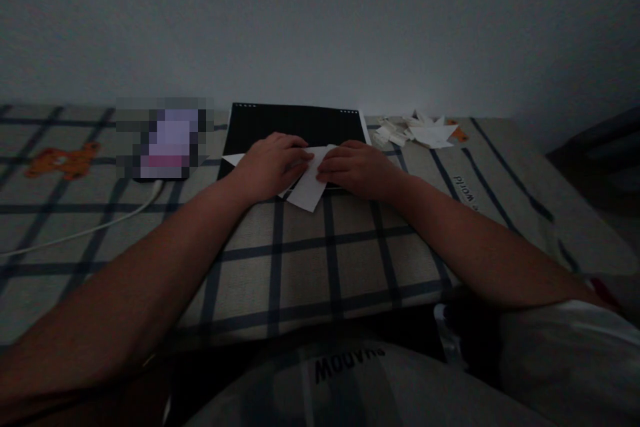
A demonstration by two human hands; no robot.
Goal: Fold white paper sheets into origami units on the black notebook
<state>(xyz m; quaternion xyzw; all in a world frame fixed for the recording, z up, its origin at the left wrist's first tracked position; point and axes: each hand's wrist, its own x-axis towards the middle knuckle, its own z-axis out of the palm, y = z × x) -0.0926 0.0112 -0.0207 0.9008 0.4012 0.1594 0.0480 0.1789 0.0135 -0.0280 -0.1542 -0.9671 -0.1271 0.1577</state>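
A folded white sheet of paper (309, 188) lies on a black board (295, 125) that rests on a checked cloth surface. My left hand (273, 165) presses flat on the paper's left part, fingers pointing right. From the other side, my right hand (357, 169) lies palm down on the paper, its fingertips meeting those of the left hand over a fold. A pointed corner of the paper sticks out below the board's near edge.
A pile of small folded white paper pieces (420, 131) lies at the back right. A blurred device (165, 140) with a white cable (85, 230) sits at the left. An orange cartoon print (60, 161) marks the cloth (310, 260). A grey wall stands behind.
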